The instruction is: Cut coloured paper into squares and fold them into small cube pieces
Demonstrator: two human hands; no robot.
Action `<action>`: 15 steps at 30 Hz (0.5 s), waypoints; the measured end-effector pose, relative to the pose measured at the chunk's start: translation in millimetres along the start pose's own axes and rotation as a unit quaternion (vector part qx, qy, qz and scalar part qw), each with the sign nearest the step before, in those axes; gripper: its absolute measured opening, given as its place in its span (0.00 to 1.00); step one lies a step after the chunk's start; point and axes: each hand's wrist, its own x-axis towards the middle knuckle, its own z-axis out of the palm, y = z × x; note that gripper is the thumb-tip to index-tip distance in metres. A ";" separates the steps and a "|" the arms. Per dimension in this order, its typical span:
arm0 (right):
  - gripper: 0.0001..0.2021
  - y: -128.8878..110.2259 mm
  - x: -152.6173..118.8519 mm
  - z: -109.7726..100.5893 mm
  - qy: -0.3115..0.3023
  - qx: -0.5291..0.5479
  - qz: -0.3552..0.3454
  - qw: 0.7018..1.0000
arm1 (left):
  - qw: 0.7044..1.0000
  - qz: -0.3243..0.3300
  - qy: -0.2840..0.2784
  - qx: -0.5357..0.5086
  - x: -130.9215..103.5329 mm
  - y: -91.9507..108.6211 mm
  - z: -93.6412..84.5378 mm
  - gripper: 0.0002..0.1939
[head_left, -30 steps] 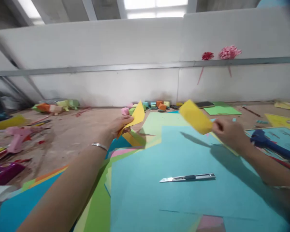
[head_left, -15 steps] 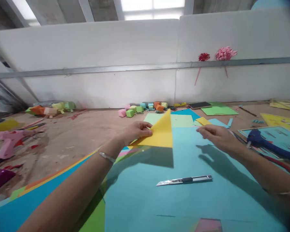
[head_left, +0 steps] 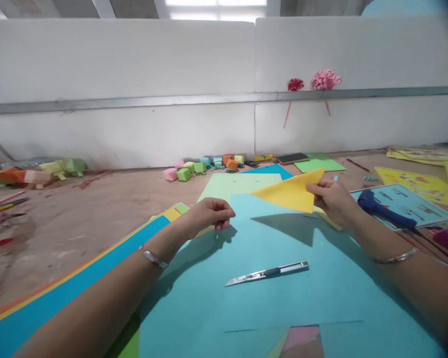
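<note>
My right hand (head_left: 332, 196) pinches a folded yellow sheet of paper (head_left: 291, 191) at its right end, holding it above the light blue sheet (head_left: 194, 298). The yellow sheet tapers to a point toward the left and casts a shadow below. My left hand (head_left: 211, 216) is closed over the left part of the blue sheet, thumb against curled fingers, with nothing visible in it. Between my forearms a craft knife (head_left: 268, 273) lies with its blade exposed, pointing left.
Small paper cubes (head_left: 199, 167) stand by the white wall. A blue-handled tool (head_left: 386, 211) lies on a printed blue sheet at right. Stacked coloured sheets (head_left: 108, 271) fan out at left. Paper flowers (head_left: 325, 79) hang on the wall rail. The blue sheet has a cut opening near me.
The folded yellow paper has passed from my left hand to my right and now points left. My left hand has closed without it. The view has shifted slightly right.
</note>
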 end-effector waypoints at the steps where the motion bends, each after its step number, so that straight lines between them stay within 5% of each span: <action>1: 0.16 -0.5 2.6 -4.2 0.011 -0.010 -0.004 1.000 | 0.999 0.013 0.036 0.000 2.4 -3.1 -2.0 0.14; 4: 0.17 -1.8 7.1 -14.5 0.032 -0.060 -0.009 0.998 | 0.992 0.057 0.109 0.039 6.3 -8.5 -0.8 0.14; 12: 0.16 -6.2 11.7 -31.4 0.073 -0.305 -0.042 0.949 | 0.938 0.170 0.154 0.258 7.1 -14.7 20.2 0.13; 15: 0.16 -16.3 -17.3 -5.5 -0.108 -0.367 -0.105 0.918 | 0.916 0.174 0.201 0.300 13.7 -26.3 15.2 0.11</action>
